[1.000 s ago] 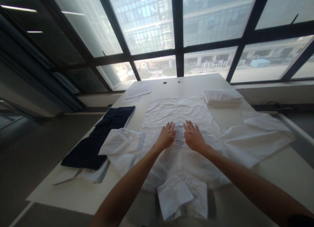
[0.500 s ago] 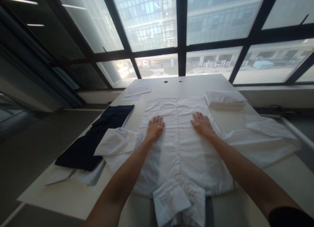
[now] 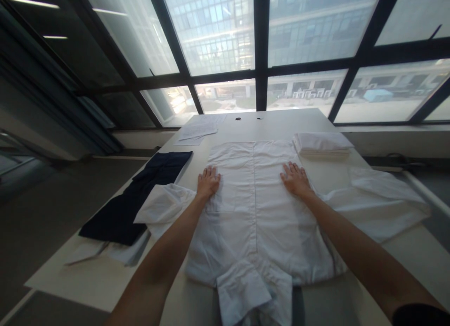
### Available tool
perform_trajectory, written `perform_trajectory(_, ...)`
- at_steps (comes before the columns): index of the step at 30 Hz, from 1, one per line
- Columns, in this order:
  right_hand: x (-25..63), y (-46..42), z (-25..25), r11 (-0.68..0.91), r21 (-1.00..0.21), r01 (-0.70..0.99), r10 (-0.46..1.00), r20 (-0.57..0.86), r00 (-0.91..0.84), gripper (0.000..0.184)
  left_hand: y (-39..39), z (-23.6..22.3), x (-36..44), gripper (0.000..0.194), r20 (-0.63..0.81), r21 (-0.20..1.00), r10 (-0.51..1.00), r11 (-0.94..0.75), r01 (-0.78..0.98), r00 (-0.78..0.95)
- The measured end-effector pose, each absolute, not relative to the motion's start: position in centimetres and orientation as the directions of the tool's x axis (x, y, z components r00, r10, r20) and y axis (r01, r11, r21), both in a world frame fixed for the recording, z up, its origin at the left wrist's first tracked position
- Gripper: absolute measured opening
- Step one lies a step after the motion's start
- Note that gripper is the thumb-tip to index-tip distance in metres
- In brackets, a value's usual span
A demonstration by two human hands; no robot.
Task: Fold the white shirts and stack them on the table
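Observation:
A white shirt (image 3: 255, 208) lies spread flat on the white table (image 3: 267, 124), buttoned front up, collar toward me and sleeves out to both sides. My left hand (image 3: 208, 181) lies flat, fingers stretched out, on the shirt's left edge. My right hand (image 3: 295, 178) lies flat the same way on the shirt's right edge. Both palms press on the cloth and hold nothing.
A dark navy garment (image 3: 140, 197) lies at the table's left edge over some white cloth. A folded white stack (image 3: 321, 143) sits at the far right. Sheets of paper (image 3: 198, 129) lie at the far left. Large windows stand behind the table.
Both hands have slid apart from the shirt's button line out to its left and right edges, flattening the cloth.

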State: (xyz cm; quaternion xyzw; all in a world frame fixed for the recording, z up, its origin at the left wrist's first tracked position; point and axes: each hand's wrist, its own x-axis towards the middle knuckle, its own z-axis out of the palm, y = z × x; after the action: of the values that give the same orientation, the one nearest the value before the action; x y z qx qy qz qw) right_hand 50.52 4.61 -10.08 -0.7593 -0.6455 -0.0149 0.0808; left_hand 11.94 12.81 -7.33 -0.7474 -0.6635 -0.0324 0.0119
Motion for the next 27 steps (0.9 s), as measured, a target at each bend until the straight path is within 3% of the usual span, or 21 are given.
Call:
perform_trajectory(10, 49.6, 3.5, -9.1, -0.149, -0.089, 0.985, 0.985, 0.080, 0.156, 0.062, 11.6, -6.5, 12.0, 0.061, 0.004, -0.035, 0.995, -0.103, 0.994, 0.103)
perform_trajectory(15, 45.2, 6.2, -7.6, -0.145, -0.163, 0.976, 0.978, 0.126, 0.166, 0.060, 13.0, -5.7, 18.2, 0.061, 0.054, 0.031, 0.947, -0.320, 0.947, 0.318)
perform_trajectory(20, 40.1, 10.4, -7.1, 0.045, -0.240, 0.970, 0.992, 0.123, -0.016, 0.060, 14.8, -6.5, 25.2, 0.059, 0.085, 0.180, 0.881, -0.473, 0.862, 0.466)
perform_trajectory(27, 40.9, 14.0, -7.9, 0.128, -0.216, 0.968, 0.988, 0.111, -0.106, 0.060, 17.5, -7.9, 25.1, 0.058, 0.065, 0.127, 0.831, -0.555, 0.822, 0.552)
